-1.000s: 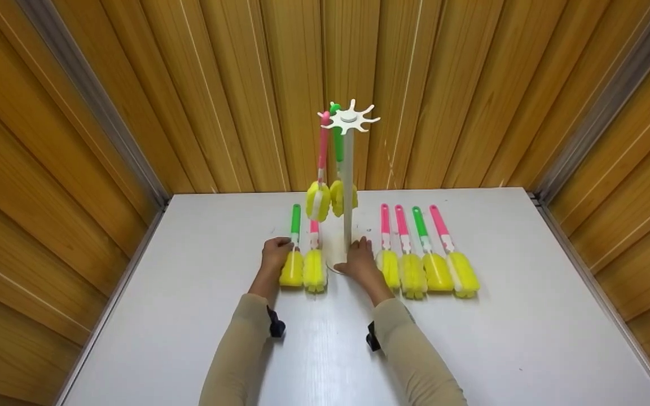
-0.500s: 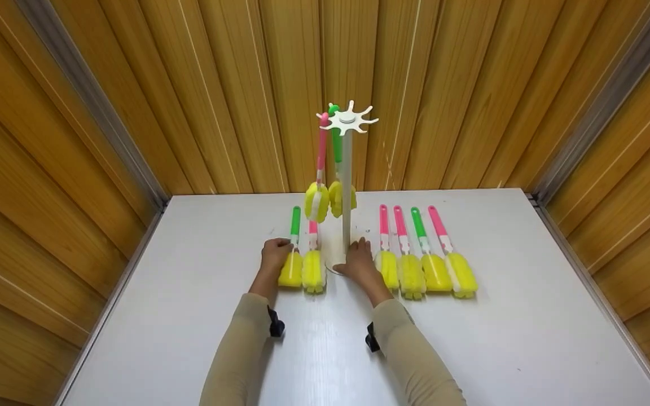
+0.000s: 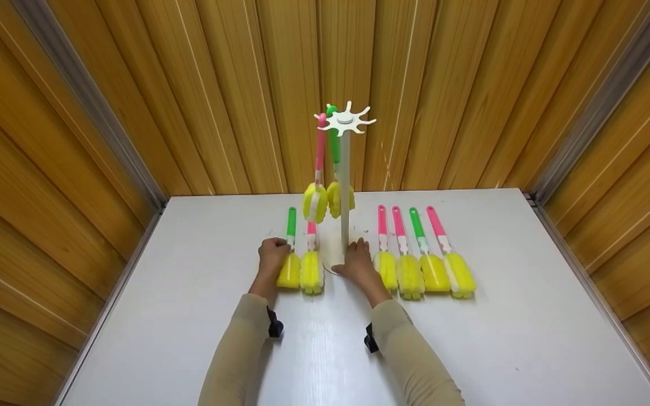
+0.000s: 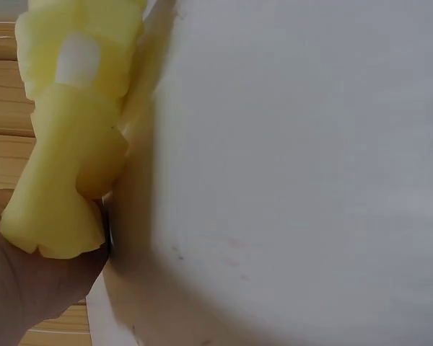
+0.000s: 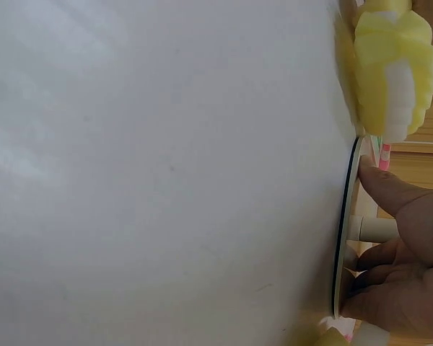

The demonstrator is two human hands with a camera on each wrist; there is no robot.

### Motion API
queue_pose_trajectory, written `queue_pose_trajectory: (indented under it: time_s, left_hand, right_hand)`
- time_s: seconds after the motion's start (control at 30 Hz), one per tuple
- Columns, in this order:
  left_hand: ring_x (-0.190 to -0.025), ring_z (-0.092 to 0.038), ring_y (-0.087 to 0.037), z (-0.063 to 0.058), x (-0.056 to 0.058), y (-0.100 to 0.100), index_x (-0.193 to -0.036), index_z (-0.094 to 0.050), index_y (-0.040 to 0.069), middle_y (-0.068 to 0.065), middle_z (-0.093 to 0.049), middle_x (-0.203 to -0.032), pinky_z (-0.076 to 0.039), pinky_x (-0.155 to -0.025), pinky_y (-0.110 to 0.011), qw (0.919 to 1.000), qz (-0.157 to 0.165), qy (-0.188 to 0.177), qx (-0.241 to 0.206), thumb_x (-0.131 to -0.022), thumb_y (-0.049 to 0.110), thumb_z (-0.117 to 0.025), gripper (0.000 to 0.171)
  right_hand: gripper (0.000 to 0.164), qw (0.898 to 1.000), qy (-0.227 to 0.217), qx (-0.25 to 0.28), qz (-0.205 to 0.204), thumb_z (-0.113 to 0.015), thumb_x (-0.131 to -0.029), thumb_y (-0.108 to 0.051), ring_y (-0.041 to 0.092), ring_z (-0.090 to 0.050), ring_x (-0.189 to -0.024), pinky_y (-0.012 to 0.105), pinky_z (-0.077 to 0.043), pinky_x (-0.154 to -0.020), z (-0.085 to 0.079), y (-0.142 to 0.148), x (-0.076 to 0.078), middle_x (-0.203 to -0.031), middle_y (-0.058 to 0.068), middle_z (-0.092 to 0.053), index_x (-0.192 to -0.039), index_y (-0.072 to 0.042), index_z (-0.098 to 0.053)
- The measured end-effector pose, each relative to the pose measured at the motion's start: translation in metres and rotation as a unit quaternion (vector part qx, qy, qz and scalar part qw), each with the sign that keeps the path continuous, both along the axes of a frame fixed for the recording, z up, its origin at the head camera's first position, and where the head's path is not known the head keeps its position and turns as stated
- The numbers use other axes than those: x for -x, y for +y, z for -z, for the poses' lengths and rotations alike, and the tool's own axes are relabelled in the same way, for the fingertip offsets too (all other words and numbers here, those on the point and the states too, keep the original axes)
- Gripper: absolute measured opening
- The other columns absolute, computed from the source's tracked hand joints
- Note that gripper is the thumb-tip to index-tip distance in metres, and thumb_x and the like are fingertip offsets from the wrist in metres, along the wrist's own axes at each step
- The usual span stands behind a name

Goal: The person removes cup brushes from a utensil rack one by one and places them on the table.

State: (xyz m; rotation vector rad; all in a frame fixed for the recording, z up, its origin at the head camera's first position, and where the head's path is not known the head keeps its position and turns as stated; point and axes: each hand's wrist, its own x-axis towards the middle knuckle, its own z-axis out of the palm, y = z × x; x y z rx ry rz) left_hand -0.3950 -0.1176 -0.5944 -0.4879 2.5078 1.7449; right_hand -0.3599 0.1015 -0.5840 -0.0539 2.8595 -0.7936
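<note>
My left hand [image 3: 272, 256] pinches the neck of a green-handled sponge brush [image 3: 291, 225], which lies on the table. In the left wrist view, the yellow sponge [image 4: 54, 173] covers part of the palm and hides the fingertips. Beside it lies a pink-handled sponge brush [image 3: 312, 270]. A white stand [image 3: 345, 186] with a spoked top rises from a round base. My right hand [image 3: 360, 265] holds this base, the thumb on its rim [image 5: 346, 216] and the fingers bent beyond the pole. A pink-handled brush [image 3: 315, 203] and a green-handled brush [image 3: 334, 146] hang from the spokes.
To the right of the stand, several sponge brushes [image 3: 409, 276] with pink or green handles lie in a row, sponges toward me. The white table [image 3: 528, 327] is bounded by wood-patterned walls [image 3: 438, 96] at the back and sides.
The green-handled brush under my left hand has shifted very slightly left. My right hand stays at the stand's base. The hanging brushes keep their places.
</note>
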Motion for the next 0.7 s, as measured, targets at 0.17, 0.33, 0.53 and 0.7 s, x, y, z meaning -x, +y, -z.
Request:
queue_pose_trajectory:
  time_s: [0.17,0.33,0.53,0.7]
  left_hand:
    - [-0.111,-0.061,-0.031,-0.0001,-0.0017,-0.0039,-0.123,-0.066,-0.005,-0.021,-0.066,-0.124,-0.050,-0.100,-0.043,0.9999,0.005,-0.003,0.011,-0.097,0.011,-0.061,0.030]
    - [-0.111,-0.061,-0.031,-0.0011,-0.0025,-0.0021,-0.123,-0.066,-0.005,-0.021,-0.065,-0.124,-0.049,-0.102,-0.042,1.0000,0.000,-0.004,0.004,-0.097,0.011,-0.062,0.030]
    - [-0.111,-0.062,-0.032,-0.0027,-0.0035,0.0009,-0.121,-0.066,-0.007,-0.022,-0.066,-0.122,-0.051,-0.100,-0.043,0.9998,0.003,0.013,0.016,-0.097,0.009,-0.061,0.029]
    - [-0.109,-0.062,-0.031,-0.0038,-0.0012,0.0026,-0.122,-0.066,-0.007,-0.021,-0.067,-0.122,-0.051,-0.099,-0.043,0.9990,0.016,0.012,0.039,-0.098,0.008,-0.060,0.030]
  right_hand:
    - [0.092,1.000,-0.002,0.009,0.002,-0.078,-0.091,-0.030,0.050,-0.020,-0.149,0.051,-0.023,-0.122,-0.0007,0.0007,-0.0003,-0.158,0.040,-0.019,-0.148,0.021,-0.027]
    - [0.092,1.000,-0.002,0.022,0.010,-0.079,-0.090,-0.028,0.050,-0.018,-0.150,0.052,-0.022,-0.122,-0.0008,0.0007,-0.0001,-0.158,0.040,-0.018,-0.148,0.021,-0.028]
    - [0.090,1.000,0.010,0.005,-0.002,-0.079,-0.090,-0.029,0.051,-0.021,-0.148,0.051,-0.023,-0.122,-0.0019,-0.0005,-0.0018,-0.156,0.042,-0.021,-0.145,0.023,-0.030]
    - [0.090,1.000,0.005,0.001,-0.002,-0.077,-0.092,-0.029,0.050,-0.020,-0.149,0.050,-0.021,-0.123,-0.0036,-0.0011,-0.0026,-0.158,0.041,-0.019,-0.147,0.023,-0.028]
